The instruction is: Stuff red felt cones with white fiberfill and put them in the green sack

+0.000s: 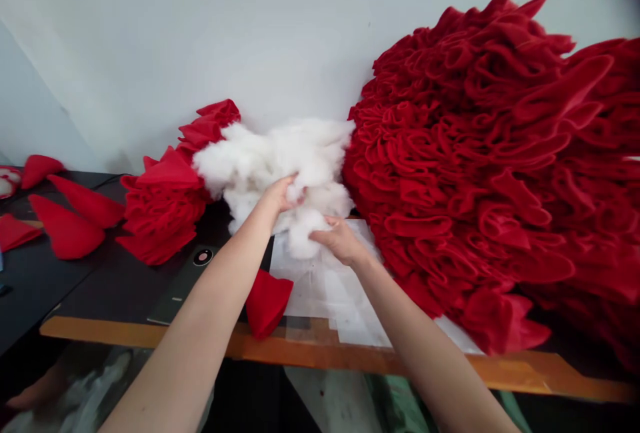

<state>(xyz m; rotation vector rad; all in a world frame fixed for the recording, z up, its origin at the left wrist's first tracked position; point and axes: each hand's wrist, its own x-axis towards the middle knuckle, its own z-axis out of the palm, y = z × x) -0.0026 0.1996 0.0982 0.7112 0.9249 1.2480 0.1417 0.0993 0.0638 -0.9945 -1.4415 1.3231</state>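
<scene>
Wooden table edge (125, 332) below, pale wall (250, 33) beyond, fingers (295, 196) clamped in white stuffing (270, 160).

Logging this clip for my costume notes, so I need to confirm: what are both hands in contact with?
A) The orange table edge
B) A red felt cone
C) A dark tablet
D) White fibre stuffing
D. The left hand and right hand both press into the white fibre stuffing, above the sheet of clear plastic.
</scene>
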